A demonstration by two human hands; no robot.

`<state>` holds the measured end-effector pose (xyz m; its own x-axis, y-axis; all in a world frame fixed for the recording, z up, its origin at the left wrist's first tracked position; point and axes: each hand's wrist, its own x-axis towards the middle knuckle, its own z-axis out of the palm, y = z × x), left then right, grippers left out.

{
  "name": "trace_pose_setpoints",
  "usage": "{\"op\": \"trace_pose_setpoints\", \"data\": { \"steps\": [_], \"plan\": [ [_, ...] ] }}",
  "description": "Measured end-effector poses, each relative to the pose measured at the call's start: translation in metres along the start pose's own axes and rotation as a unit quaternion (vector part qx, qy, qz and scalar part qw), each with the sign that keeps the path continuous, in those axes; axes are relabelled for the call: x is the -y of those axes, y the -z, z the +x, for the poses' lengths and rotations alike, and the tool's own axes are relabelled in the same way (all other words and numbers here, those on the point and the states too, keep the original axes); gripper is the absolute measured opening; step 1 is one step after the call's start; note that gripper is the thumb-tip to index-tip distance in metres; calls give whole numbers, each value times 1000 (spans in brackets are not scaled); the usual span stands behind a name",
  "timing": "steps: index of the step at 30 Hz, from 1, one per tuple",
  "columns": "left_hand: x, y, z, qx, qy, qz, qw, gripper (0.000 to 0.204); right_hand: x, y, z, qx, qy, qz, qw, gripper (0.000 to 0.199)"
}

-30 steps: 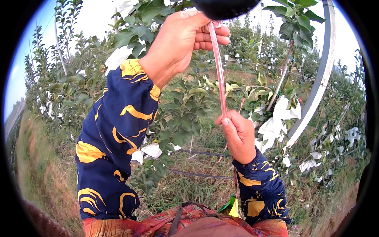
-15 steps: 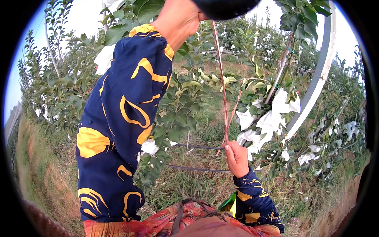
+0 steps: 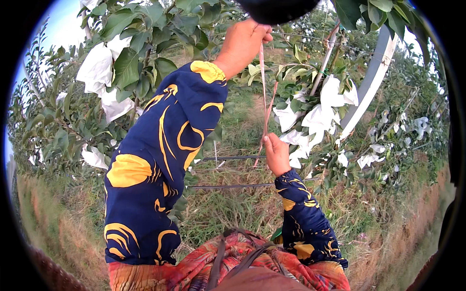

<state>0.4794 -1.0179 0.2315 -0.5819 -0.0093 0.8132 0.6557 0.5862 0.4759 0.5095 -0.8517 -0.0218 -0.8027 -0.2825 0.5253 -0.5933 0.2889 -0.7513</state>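
Observation:
A thin pinkish plastic strip (image 3: 263, 87) runs roughly upright between my two hands. My left hand (image 3: 244, 46) is raised at the upper middle, its fingers pinching the strip's upper end. Lower down, my right hand (image 3: 276, 154) pinches the strip between thumb and fingers. A loose tail of the strip slants past the right hand. Just right of the strip, white fruit bags (image 3: 318, 119) hang in a cluster on a branch. More white bags (image 3: 97, 70) hang among leaves to the left of my raised arm.
A pale post (image 3: 371, 82) leans at the right. Dark horizontal lines (image 3: 233, 186) cross behind my hands, above grass (image 3: 228, 208). Leafy branches (image 3: 160, 29) reach in at upper left, and a black rounded object (image 3: 279, 9) covers the top edge.
My hands have come closer together, and the stretch of strip between them is shorter. The view has shifted, showing more white bags at the left.

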Motion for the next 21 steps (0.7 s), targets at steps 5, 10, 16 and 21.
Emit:
{"op": "trace_pose_setpoints", "data": {
  "steps": [5,10,16,21],
  "plan": [
    [32,3,15,-66,-106,208,970,30,8,-21,26,6,-13,15,1000,23],
    [60,13,23,-32,-29,233,971,37,25,-36,36,13,1,16,1000,22],
    [74,10,23,14,-17,248,969,36,13,-41,31,12,-12,19,1000,21],
    [95,12,33,6,-2,265,964,33,-4,-38,23,33,-64,12,997,22]
  ]
}}
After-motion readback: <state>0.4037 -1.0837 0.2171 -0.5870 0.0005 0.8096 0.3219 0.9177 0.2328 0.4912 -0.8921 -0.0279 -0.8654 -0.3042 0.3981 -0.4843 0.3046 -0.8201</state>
